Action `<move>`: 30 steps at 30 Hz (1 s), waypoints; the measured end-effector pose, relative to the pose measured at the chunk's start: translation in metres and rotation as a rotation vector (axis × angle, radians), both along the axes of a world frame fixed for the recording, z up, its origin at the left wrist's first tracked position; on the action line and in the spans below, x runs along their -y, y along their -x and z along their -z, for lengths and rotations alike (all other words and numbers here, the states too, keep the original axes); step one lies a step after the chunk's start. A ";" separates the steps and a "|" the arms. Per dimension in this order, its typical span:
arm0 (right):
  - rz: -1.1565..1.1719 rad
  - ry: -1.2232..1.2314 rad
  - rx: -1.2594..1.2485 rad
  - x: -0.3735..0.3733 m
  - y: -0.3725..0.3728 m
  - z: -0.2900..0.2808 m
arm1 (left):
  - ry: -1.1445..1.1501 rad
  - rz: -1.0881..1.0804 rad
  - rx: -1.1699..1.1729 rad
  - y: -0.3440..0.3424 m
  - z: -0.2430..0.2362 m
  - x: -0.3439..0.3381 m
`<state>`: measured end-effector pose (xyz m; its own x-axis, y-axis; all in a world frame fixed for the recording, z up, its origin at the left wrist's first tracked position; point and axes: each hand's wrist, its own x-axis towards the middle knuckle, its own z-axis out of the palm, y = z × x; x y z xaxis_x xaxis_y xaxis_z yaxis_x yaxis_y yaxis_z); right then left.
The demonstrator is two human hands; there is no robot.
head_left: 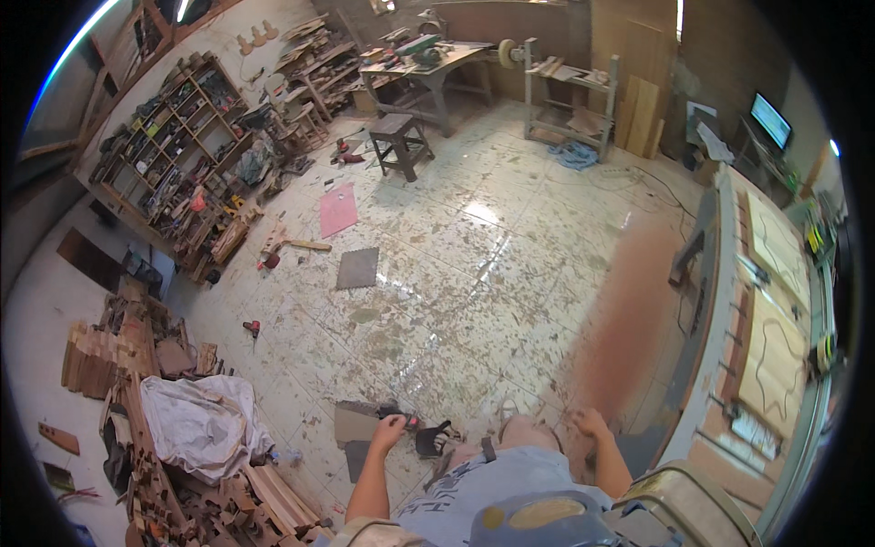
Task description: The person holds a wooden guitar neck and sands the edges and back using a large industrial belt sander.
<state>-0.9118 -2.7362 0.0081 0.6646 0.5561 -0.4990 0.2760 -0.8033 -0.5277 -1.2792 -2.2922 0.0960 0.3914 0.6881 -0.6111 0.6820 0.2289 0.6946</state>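
The left hand (391, 428) was positioned with the dark-and-red tool (412, 421) just right of its grip, whether it or the right hand (589, 422), well apart, clamped anything could not be determined, and steady handling likely required full, balanced finger contact.

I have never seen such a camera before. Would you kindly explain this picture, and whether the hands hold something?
There is no robot here, only a person's bare left hand and right hand. A wide camera on the head looks down, so straight lines bend near the edge. On the littered tiled floor lie a pink sheet and a grey mat. The left hand is by a dark object; I cannot tell whether it is held. Nothing shows clearly in the right hand.
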 end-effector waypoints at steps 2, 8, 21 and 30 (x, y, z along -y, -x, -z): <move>-0.046 -0.064 -0.010 -0.086 -0.068 -0.062 | 0.004 -0.151 0.019 0.019 0.017 -0.021; 0.115 -0.155 0.016 -0.252 -0.206 -0.095 | 0.337 -0.103 -0.473 0.052 0.105 -0.038; 0.198 0.417 -0.542 -0.429 -0.280 0.011 | 0.061 -0.158 -0.123 -0.228 0.098 -0.465; 0.261 0.130 -0.530 -0.734 -0.420 0.001 | 0.079 -0.031 0.033 -0.494 0.030 -0.795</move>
<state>-0.4923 -2.0025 0.0067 0.4131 0.3207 -0.8524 -0.2122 -0.8763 -0.4325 -0.7849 -1.4968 0.0660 0.3913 0.6502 -0.6512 0.6511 0.3045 0.6953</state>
